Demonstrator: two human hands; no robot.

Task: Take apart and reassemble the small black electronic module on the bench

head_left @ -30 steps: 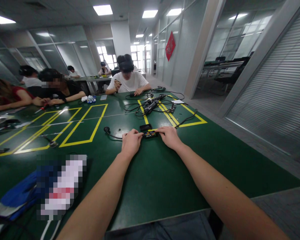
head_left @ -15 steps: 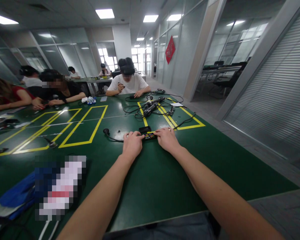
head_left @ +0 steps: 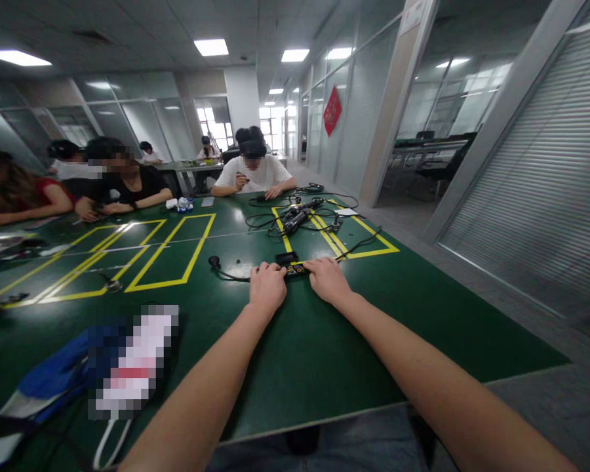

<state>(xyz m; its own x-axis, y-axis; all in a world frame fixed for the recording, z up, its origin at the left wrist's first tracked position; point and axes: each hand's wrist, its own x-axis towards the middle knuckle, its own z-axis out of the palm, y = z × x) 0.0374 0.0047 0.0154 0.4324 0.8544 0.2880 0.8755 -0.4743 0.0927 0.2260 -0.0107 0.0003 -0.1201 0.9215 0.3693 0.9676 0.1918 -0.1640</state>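
Note:
Between my hands, a slim black opened casing (head_left: 295, 269) with small orange and yellow parts inside lies on the green table. My left hand (head_left: 268, 286) has its fingers closed on the casing's left end. My right hand (head_left: 327, 279) grips the right end, fingertips pressed on top. Just behind the casing rests a black cover-like piece (head_left: 286, 257). A black cord with a plug (head_left: 214, 263) comes out past my left hand, and another black cord (head_left: 362, 242) runs off beyond my right hand. My fingers partly hide both ends of the casing.
Farther back on the table (head_left: 423, 328) lies a tangle of black cables and dark handles (head_left: 297, 219). Yellow tape (head_left: 187, 265) marks rectangles. A blue-and-grey bag (head_left: 49, 373) and a blurred white packet (head_left: 140, 360) lie at left. A person (head_left: 253, 172) sits opposite; others sit left.
The view has tilted up and shifted slightly. Both hands stay at the casing's ends, with only small finger movement.

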